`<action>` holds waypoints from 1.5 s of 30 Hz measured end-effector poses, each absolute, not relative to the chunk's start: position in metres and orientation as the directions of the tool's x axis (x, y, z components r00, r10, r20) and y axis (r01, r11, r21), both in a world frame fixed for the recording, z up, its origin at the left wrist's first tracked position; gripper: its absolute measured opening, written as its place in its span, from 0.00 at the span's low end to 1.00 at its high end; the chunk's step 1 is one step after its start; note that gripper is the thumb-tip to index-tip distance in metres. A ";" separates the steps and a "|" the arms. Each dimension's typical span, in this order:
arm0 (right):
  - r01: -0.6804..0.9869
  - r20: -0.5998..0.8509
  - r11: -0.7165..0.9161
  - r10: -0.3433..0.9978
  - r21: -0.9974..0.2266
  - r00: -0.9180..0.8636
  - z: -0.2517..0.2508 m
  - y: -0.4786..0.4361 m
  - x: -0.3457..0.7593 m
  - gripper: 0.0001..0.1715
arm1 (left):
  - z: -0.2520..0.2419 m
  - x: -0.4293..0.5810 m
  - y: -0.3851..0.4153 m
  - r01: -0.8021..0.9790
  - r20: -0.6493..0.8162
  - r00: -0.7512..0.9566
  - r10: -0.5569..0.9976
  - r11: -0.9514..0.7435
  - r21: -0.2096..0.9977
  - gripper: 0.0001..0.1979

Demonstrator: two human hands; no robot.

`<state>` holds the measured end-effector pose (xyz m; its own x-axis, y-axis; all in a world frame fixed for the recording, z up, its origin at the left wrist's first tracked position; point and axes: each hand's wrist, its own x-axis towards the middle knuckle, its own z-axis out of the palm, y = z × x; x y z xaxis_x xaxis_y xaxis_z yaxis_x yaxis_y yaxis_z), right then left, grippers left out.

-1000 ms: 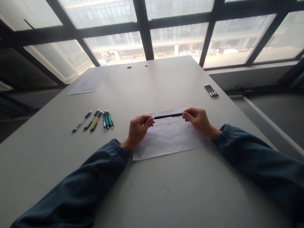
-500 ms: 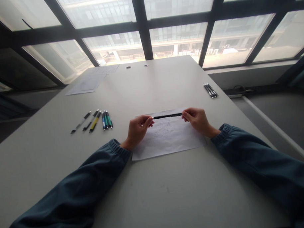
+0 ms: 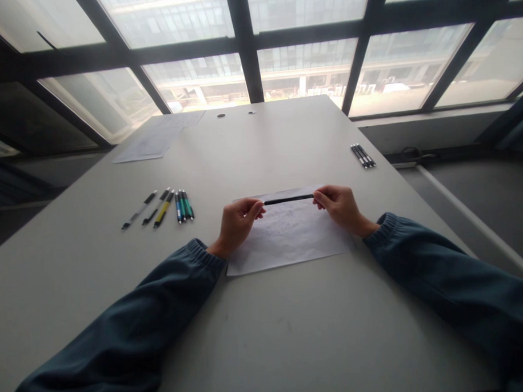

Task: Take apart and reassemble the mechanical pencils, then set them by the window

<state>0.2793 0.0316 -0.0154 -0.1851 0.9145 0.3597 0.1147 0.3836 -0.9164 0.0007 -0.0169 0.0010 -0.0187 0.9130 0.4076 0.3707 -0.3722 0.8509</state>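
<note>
A black pen is held level between my two hands, over a sheet of paper marked with scribbles. My left hand pinches its left end between thumb and fingers. At the other end, my right hand grips the pen in the same way. Both tips of the pen are partly hidden by the fingers. The sheet lies flat on the white table, beneath and between my hands.
Left of the paper lie loose pens, among them a yellow pen and a green pen. Several black pens lie side by side near the right edge. More paper sheets rest at the far left, before the windows.
The pen appears turned slightly about its long axis, its clip less visible than before. My hands hold almost the same place.
</note>
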 end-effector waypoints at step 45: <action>0.139 0.356 0.385 0.914 -0.912 -0.195 -0.010 0.028 0.279 0.24 | 0.003 0.001 -0.019 0.403 0.401 0.001 0.916 -0.367 0.838 0.16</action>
